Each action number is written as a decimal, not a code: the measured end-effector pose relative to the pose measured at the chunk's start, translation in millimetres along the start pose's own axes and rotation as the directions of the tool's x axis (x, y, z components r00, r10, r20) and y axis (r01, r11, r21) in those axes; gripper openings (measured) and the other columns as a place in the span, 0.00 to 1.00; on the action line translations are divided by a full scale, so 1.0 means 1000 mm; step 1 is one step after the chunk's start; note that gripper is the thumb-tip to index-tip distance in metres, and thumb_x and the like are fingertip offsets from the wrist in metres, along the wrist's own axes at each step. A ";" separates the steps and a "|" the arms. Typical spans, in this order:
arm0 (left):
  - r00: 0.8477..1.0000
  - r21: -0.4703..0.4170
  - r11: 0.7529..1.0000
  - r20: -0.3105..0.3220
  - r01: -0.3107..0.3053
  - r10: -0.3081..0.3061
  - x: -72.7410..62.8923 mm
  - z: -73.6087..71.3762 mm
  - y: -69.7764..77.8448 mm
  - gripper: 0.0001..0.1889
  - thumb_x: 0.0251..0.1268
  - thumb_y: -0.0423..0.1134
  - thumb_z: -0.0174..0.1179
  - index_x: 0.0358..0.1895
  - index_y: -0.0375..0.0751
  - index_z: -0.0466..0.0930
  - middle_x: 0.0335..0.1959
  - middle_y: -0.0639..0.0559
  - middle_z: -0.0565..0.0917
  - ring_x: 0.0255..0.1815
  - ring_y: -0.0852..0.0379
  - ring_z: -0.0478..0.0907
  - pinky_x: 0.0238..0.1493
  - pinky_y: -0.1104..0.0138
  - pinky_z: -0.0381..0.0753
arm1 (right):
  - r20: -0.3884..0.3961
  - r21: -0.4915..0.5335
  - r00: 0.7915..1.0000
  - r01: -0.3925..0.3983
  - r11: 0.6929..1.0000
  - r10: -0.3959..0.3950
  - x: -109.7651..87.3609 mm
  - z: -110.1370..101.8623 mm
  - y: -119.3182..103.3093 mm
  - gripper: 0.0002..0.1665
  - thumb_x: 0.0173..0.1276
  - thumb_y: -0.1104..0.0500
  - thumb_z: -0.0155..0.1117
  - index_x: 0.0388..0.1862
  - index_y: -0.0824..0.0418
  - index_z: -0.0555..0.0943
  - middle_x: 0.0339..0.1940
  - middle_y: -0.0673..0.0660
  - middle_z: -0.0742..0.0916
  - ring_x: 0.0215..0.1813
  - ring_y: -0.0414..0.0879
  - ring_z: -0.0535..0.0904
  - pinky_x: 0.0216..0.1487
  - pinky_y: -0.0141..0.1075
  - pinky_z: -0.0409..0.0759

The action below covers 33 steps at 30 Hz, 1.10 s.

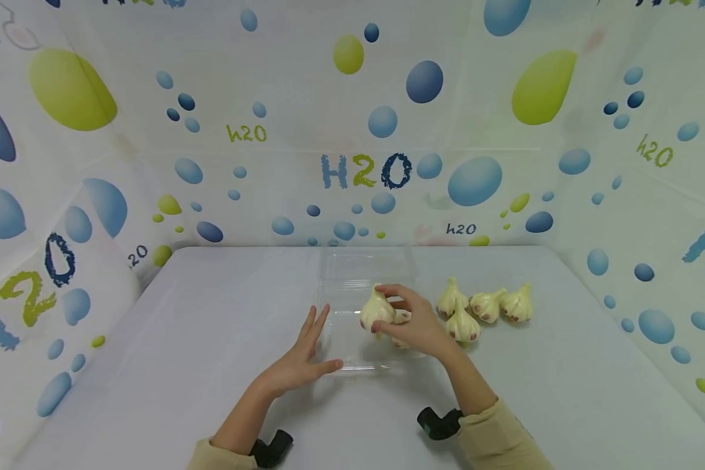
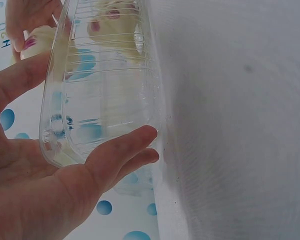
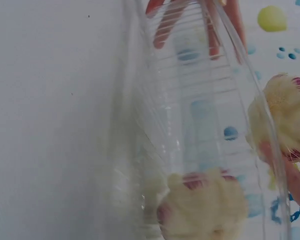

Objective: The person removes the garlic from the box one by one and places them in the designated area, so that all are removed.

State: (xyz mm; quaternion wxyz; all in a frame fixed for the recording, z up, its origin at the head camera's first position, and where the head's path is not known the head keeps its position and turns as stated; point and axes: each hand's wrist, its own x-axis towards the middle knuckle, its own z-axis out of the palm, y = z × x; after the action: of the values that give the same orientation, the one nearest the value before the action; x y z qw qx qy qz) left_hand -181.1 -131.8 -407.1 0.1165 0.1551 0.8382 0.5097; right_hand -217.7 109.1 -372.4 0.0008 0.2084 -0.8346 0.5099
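A clear plastic container [image 1: 348, 339] lies with its lid [image 1: 367, 264] folded back behind it. My right hand [image 1: 417, 324] pinches a garlic bulb [image 1: 377, 312] between thumb and fingers, neck upward, above the container. That held bulb [image 3: 280, 115] shows purple streaks in the right wrist view. Beneath my right hand, other garlic bulbs [image 1: 401, 343] sit at the container's right side, partly hidden by the fingers. My left hand [image 1: 296, 365] has its fingers spread straight along the container's left side; in the left wrist view its thumb and fingers lie about the container wall [image 2: 57, 115].
Several garlic bulbs [image 1: 486, 305] stand in a group on the white table [image 1: 211, 313], right of the container. A printed curtain [image 1: 305, 111] rises behind the table and along both sides. Dark wrist devices [image 1: 440, 423] sit by both forearms.
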 end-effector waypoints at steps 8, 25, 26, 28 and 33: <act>1.000 -0.003 1.000 -0.011 0.008 -0.008 -0.001 0.000 0.000 0.49 0.56 0.39 0.64 0.73 0.56 0.36 0.72 0.43 0.26 0.68 0.32 0.46 0.61 0.42 0.55 | -0.036 0.096 0.996 0.082 0.992 -0.079 -0.006 -0.018 0.000 0.35 0.51 0.61 0.73 0.59 0.54 0.72 0.57 0.55 0.74 0.55 0.56 0.74 0.41 0.37 0.80; 1.000 -0.019 1.000 -0.001 0.001 -0.001 -0.003 0.001 0.002 0.49 0.57 0.38 0.63 0.73 0.54 0.35 0.72 0.43 0.25 0.69 0.33 0.44 0.62 0.44 0.54 | -0.123 0.058 0.986 0.116 0.992 -0.109 -0.028 -0.064 0.010 0.34 0.52 0.66 0.71 0.59 0.59 0.71 0.60 0.58 0.73 0.57 0.58 0.72 0.41 0.35 0.80; 1.000 -0.021 1.000 -0.001 0.000 0.000 -0.003 0.001 0.002 0.49 0.56 0.38 0.63 0.73 0.55 0.35 0.72 0.42 0.25 0.69 0.33 0.44 0.62 0.44 0.54 | -0.123 0.056 0.987 0.111 0.992 -0.104 -0.030 -0.067 0.011 0.34 0.52 0.66 0.71 0.59 0.59 0.71 0.61 0.58 0.73 0.57 0.58 0.72 0.41 0.35 0.80; 1.000 -0.022 1.000 -0.002 -0.001 0.001 -0.003 0.001 0.003 0.49 0.56 0.38 0.63 0.73 0.55 0.35 0.72 0.42 0.25 0.69 0.33 0.42 0.62 0.44 0.54 | -0.124 0.055 0.988 0.104 0.993 -0.096 -0.032 -0.072 0.012 0.34 0.52 0.67 0.70 0.59 0.59 0.70 0.61 0.58 0.72 0.58 0.58 0.71 0.41 0.34 0.80; 1.000 -0.016 1.000 -0.001 -0.001 0.001 -0.002 0.000 0.003 0.49 0.56 0.38 0.63 0.73 0.55 0.35 0.72 0.42 0.25 0.70 0.34 0.39 0.62 0.43 0.55 | -0.135 0.052 0.985 0.111 0.992 -0.103 -0.039 -0.084 0.018 0.35 0.52 0.67 0.70 0.60 0.60 0.70 0.62 0.58 0.71 0.59 0.53 0.70 0.42 0.33 0.79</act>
State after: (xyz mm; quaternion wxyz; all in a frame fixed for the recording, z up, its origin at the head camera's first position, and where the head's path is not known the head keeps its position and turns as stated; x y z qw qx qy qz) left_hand -178.3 -131.3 -404.8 0.1168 0.1543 0.8342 0.5164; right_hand -206.4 201.2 -355.4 0.0773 0.2187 -0.8046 0.5466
